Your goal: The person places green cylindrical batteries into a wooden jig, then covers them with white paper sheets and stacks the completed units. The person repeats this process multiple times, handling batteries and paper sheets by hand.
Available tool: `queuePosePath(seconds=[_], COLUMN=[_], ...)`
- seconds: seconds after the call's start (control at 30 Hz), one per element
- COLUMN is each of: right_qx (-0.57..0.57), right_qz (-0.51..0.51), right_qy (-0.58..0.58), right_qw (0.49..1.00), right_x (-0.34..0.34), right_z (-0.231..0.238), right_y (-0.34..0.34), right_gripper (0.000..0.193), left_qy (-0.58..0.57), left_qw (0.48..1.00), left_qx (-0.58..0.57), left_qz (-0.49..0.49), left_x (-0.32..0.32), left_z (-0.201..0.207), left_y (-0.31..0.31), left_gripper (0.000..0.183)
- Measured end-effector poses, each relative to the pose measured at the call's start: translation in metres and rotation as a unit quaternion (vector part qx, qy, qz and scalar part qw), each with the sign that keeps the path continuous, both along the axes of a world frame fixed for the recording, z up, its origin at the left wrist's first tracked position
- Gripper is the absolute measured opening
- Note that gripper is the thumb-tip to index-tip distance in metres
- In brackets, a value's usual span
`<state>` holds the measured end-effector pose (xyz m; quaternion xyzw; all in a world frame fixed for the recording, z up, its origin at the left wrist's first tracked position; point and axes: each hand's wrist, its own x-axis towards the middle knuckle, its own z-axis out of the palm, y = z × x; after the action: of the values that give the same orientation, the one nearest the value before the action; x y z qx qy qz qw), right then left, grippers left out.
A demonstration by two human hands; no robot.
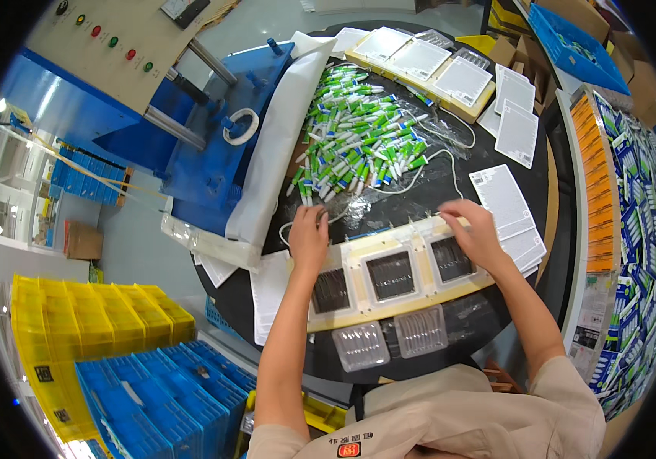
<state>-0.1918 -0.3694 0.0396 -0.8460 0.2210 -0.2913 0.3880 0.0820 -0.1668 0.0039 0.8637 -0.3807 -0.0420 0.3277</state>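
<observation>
A long cream-yellow mould frame (352,270) with three rectangular windows lies before me on the black round table. Clear ribbed plastic blister trays (391,275) sit in its windows. My left hand (309,236) is over the far left corner of the frame, its fingers slightly bent and apart. Over the far right corner is my right hand (475,228), thumb and forefinger apart. I see nothing held in either hand; contact with the frame cannot be made out. Two loose blister trays (361,346) lie at the near edge. Beyond the frame is a heap of green-and-white pen-like tubes (366,138).
White backing cards (505,203) lie at the right. A second yellow frame (419,65) carries cards at the back. A blue press machine (213,145) with a white sheet borders the left. Yellow crates (98,321) and blue crates (159,398) stand lower left; packed goods (641,252) fill the right.
</observation>
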Motion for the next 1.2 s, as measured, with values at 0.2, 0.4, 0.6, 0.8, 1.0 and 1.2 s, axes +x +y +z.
queuePosePath(seconds=[0.2, 0.4, 0.6, 0.8, 1.0, 1.2], right_qx=[-0.208, -0.421, 0.199, 0.466, -0.296, -0.358], right_qz=[0.039, 0.185, 0.166, 0.177, 0.373, 0.364], right_qy=[0.105, 0.159, 0.020, 0.122, -0.009, -0.043], right_qw=[0.972, 0.873, 0.966, 0.858, 0.879, 0.859], right_x=[0.167, 0.194, 0.123, 0.103, 0.111, 0.113], right_z=[-0.048, -0.060, -0.017, -0.019, -0.036, -0.049], right_y=[-0.002, -0.017, 0.077, 0.146, 0.164, 0.168], right_gripper=[0.010, 0.011, 0.016, 0.026, 0.037, 0.032], left_qy=[-0.159, -0.145, 0.048, -0.062, -0.213, -0.225], left_qw=[0.978, 0.989, 0.962, 0.973, 0.972, 0.969], left_qx=[0.108, 0.013, -0.219, -0.169, -0.088, -0.099], left_qz=[-0.083, -0.036, 0.156, 0.146, 0.037, 0.034], left_x=[0.056, 0.047, -0.032, -0.097, -0.104, -0.097], left_z=[-0.040, -0.021, 0.026, 0.015, -0.013, -0.020], left_y=[-0.060, -0.024, 0.102, 0.160, 0.163, 0.165], left_gripper=[0.020, 0.021, 0.019, 0.026, 0.029, 0.031])
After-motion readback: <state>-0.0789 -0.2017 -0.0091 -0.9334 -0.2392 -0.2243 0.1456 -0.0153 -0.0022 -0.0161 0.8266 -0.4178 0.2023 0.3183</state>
